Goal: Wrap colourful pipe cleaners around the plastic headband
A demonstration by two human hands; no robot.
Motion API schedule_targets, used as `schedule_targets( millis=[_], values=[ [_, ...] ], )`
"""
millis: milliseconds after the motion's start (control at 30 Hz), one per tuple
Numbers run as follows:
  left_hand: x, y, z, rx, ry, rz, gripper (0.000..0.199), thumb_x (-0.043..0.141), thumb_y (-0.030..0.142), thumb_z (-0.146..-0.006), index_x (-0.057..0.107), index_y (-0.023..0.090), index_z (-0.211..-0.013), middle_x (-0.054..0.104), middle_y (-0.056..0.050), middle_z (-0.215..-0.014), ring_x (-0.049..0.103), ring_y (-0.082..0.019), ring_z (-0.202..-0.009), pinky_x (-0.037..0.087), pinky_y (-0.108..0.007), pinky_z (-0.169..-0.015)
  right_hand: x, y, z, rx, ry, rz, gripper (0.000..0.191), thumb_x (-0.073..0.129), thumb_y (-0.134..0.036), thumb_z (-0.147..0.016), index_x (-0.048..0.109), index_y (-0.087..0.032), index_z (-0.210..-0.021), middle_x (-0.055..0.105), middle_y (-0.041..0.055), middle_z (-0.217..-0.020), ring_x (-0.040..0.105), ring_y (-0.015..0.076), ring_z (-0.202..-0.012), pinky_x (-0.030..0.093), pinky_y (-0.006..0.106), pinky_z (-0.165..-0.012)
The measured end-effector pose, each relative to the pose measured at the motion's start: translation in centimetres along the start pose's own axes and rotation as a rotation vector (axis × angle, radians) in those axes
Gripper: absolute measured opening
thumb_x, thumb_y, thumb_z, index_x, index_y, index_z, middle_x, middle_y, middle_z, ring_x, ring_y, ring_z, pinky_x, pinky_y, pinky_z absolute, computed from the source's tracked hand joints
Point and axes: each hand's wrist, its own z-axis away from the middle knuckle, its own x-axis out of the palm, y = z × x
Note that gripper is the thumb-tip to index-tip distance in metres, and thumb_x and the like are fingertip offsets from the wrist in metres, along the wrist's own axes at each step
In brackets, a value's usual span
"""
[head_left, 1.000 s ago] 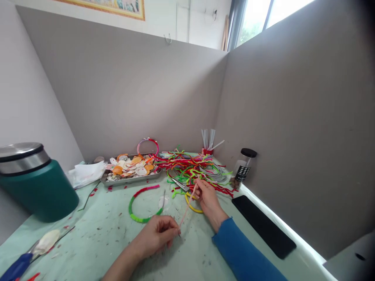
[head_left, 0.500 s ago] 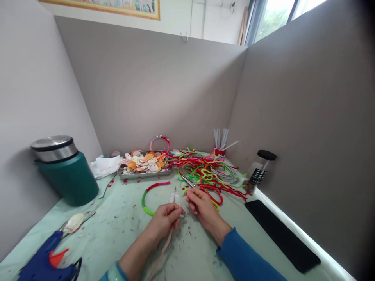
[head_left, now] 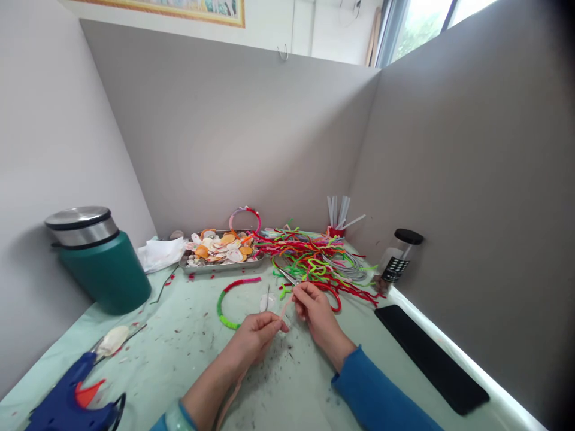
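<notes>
A pale pink pipe cleaner [head_left: 284,309] runs between my two hands over the table. My left hand [head_left: 257,334] pinches it, and its long tail hangs down beneath my left wrist. Slightly higher and to the right, my right hand [head_left: 317,314] holds the upper end between thumb and fingertips. Just beyond my left hand lies a curved ring piece [head_left: 221,302] wrapped in green and red, its left side bowed. Beside it a small whitish disc [head_left: 266,302] rests on the cloth. Scissors [head_left: 288,276] lie behind my right hand, partly covered by it.
Behind my hands are a metal tray [head_left: 220,269] of shells and a heap of coloured pipe cleaners [head_left: 323,260]. To the left stand a green flask [head_left: 105,269] and a blue glue gun [head_left: 67,395]. A jar [head_left: 395,260] and black strip [head_left: 431,359] are at right.
My right hand has moved slightly right and up, and my left hand slightly right. A longer stretch of the pink pipe cleaner shows between them.
</notes>
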Motion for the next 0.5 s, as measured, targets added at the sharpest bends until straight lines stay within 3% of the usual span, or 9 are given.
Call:
schedule_targets(
  millis=[200,267,367,433,500],
  values=[
    [-0.2,-0.1,-0.3,-0.012,0.006,0.035,0.045,0.063,0.058,-0.064,0.061,0.015,-0.077,0.026,0.012,-0.030,0.013,-0.002,-0.026,0.009,-0.019,-0.031,-0.5,-0.5,-0.3,0.068,-0.052,-0.169,0.033,0.060,-0.050,-0.074,0.058,-0.018,-0.081,0.054,-0.0019,-0.068,0.041,0.0063,-0.045,0.024,0.019,-0.037],
    [-0.3,-0.2,-0.4,-0.003,0.015,0.039,0.045,0.063,0.057,-0.065,0.061,0.015,-0.077,0.027,0.012,-0.030,0.014,-0.003,-0.025,0.009,-0.019,-0.031,-0.1,-0.3,0.1,0.103,-0.117,-0.135,0.035,0.058,-0.052,-0.075,0.059,-0.018,-0.085,0.054,-0.0021,-0.067,0.040,0.0064,-0.043,0.023,0.019,-0.036],
    [-0.4,-0.4,-0.5,0.020,0.020,0.020,0.044,0.062,0.056,-0.067,0.061,0.014,-0.079,0.028,0.012,-0.030,0.015,-0.003,-0.025,0.011,-0.019,-0.030,0.5,0.1,0.6,0.105,-0.219,0.036,0.030,0.061,-0.046,-0.075,0.059,-0.016,-0.075,0.047,-0.0052,-0.052,0.034,0.0057,-0.040,0.022,0.019,-0.038],
    [-0.4,-0.5,-0.5,0.038,0.021,-0.003,0.045,0.059,0.056,-0.069,0.061,0.013,-0.082,0.030,0.011,-0.030,0.017,-0.004,-0.025,0.013,-0.019,-0.030,0.5,0.3,0.6,0.064,-0.204,0.096,0.028,0.064,-0.042,-0.074,0.057,-0.016,-0.066,0.041,-0.0067,-0.045,0.032,0.0058,-0.040,0.022,0.020,-0.040],
    [-0.5,-0.4,-0.4,0.057,0.019,-0.023,0.045,0.057,0.055,-0.072,0.061,0.013,-0.087,0.034,0.010,-0.032,0.022,-0.004,-0.027,0.017,-0.018,-0.032,0.1,0.2,0.2,0.020,-0.107,0.071,0.028,0.064,-0.041,-0.073,0.055,-0.017,-0.063,0.040,-0.0068,-0.045,0.032,0.0062,-0.041,0.022,0.020,-0.040]
  ],
)
